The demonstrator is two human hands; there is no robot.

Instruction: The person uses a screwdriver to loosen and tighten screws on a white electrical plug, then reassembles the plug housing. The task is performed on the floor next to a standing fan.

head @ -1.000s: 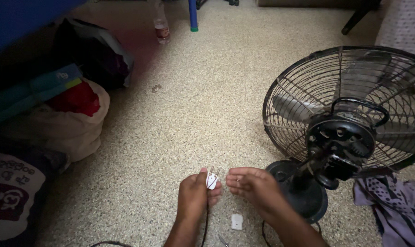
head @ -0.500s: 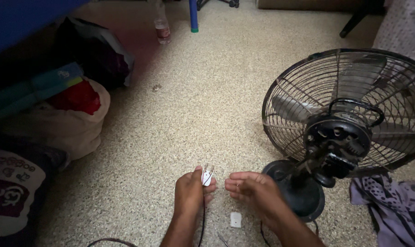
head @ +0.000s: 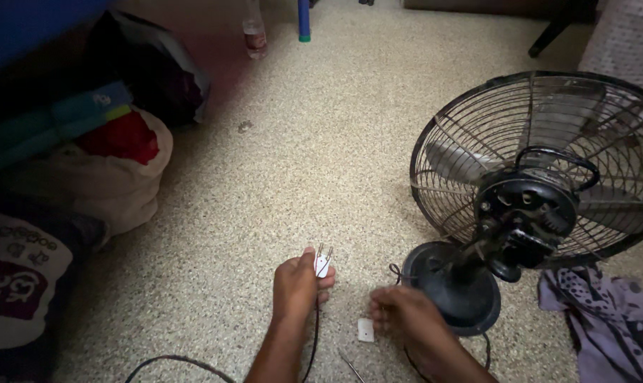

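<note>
My left hand grips a white two-pin plug, its pins pointing up and away. A black cord runs down from the plug along my forearm. My right hand hovers low over the floor with fingers curled, holding nothing that I can see. A small white piece lies on the floor just left of it. A black table fan with a wire cage stands on its round base right beside my right hand.
A speckled floor stretches ahead. Bags and folded cloth pile up at the left. A patterned cloth lies at the lower right. A bottle and a blue post stand at the far edge.
My right hand has pulled away from the plug, moving right and down toward the fan base. My left hand keeps the plug, now with its pins clearly showing.
</note>
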